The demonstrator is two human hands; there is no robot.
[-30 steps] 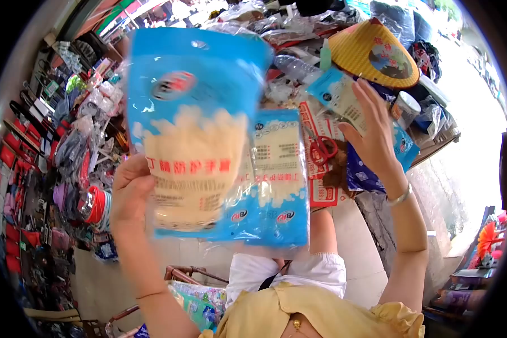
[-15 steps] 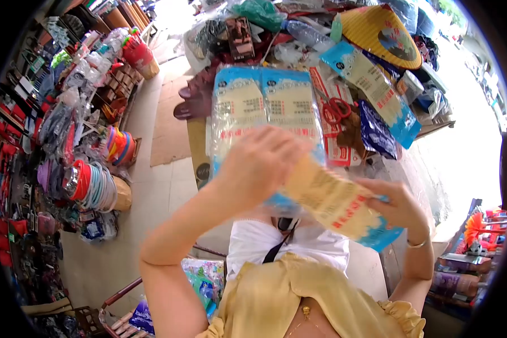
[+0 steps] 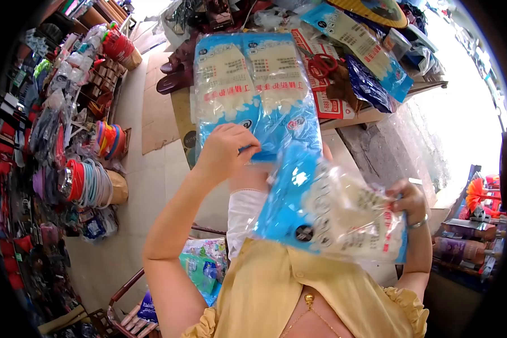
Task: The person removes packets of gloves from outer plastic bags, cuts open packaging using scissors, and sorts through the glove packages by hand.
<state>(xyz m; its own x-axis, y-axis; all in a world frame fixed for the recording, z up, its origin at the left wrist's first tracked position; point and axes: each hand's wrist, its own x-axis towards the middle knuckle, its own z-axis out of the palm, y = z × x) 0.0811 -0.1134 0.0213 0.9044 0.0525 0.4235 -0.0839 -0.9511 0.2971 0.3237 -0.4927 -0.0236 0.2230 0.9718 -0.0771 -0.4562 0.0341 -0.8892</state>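
Observation:
My right hand (image 3: 408,201) grips one end of a blue-and-clear glove packet (image 3: 343,217), which hangs tilted in front of my chest, its other end blurred by motion. My left hand (image 3: 228,147) is closed in a pinch at the lower edge of a large clear plastic bag (image 3: 257,104). Something small and dark blue shows at its fingertips; I cannot make out what. Inside that bag two glove packets lie side by side, with red lettering and blue ends. The bag rests on the table across from me, over my knees.
Red-handled scissors (image 3: 323,65) lie right of the bag, near another glove packet (image 3: 366,48) and a dark blue pouch (image 3: 369,84). Maroon gloves (image 3: 177,79) sit at the left. Crowded shelves stand at left, with coiled hoses (image 3: 96,183); more goods (image 3: 459,248) stand at right.
The glove packet, held between both hands before, is now in my right hand alone and turned. My left hand has moved down-left to the bag's edge. The view has tilted down.

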